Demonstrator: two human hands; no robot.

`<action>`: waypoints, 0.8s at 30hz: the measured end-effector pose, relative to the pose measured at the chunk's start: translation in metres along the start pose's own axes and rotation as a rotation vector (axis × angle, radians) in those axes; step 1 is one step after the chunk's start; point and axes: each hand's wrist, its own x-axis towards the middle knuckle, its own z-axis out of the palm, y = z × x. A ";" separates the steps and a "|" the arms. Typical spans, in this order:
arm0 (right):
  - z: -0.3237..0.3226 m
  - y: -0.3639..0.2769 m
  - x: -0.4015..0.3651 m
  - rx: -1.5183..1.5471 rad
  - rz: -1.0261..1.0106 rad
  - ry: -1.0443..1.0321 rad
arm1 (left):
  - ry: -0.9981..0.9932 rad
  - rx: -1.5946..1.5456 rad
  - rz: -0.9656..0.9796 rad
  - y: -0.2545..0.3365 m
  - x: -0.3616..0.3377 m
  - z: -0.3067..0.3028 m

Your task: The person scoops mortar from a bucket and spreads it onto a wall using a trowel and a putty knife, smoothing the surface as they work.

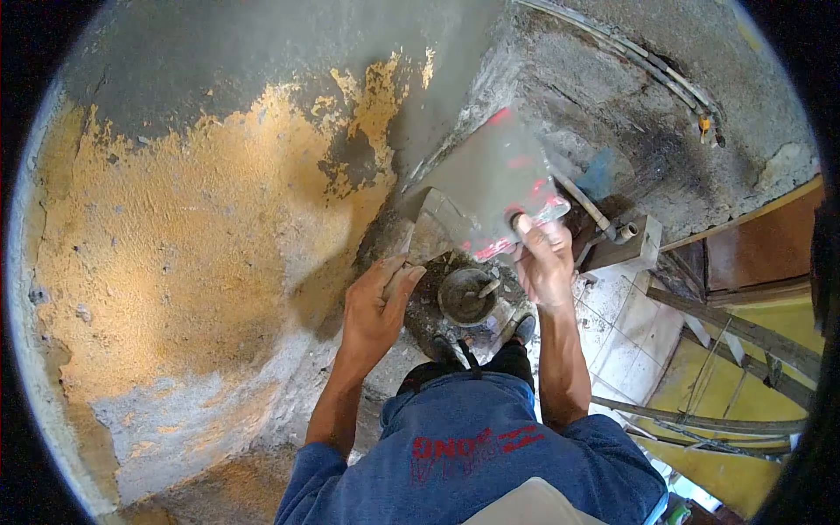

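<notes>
My right hand (547, 258) grips the near edge of a flat grey-smeared mortar board (494, 179) with red patches along its rim, thumb on top. The board is tilted up toward the wall corner and slightly blurred. My left hand (376, 302) is closed around a trowel, whose pale blade (436, 214) reaches up beside the board's lower left edge. The trowel's handle is mostly hidden in my fingers. Below and between both hands, a round bucket (455, 297) of grey mix stands on the floor near my feet, with a tool handle (488, 289) sticking out of it.
On the left rises a wall (201, 227) with flaking orange paint, its upper part coated in wet-looking grey plaster (219, 61). Pipes (630, 57) run along the rough wall at upper right. A wooden box-like piece (643, 245) and timber poles (744, 332) stand at right, beside white floor tiles (617, 315).
</notes>
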 end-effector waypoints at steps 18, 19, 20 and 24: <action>-0.028 0.015 -0.026 -0.725 0.340 0.040 | 0.056 0.084 0.070 -0.011 0.016 -0.004; -0.033 0.016 -0.026 -0.628 0.319 0.156 | 0.062 0.088 0.071 -0.015 0.017 -0.003; -0.035 0.021 -0.023 -0.439 0.257 0.261 | 0.117 0.122 0.121 -0.019 0.018 -0.002; -0.006 -0.013 -0.012 0.021 0.478 0.339 | 0.035 0.232 0.292 -0.047 0.023 -0.004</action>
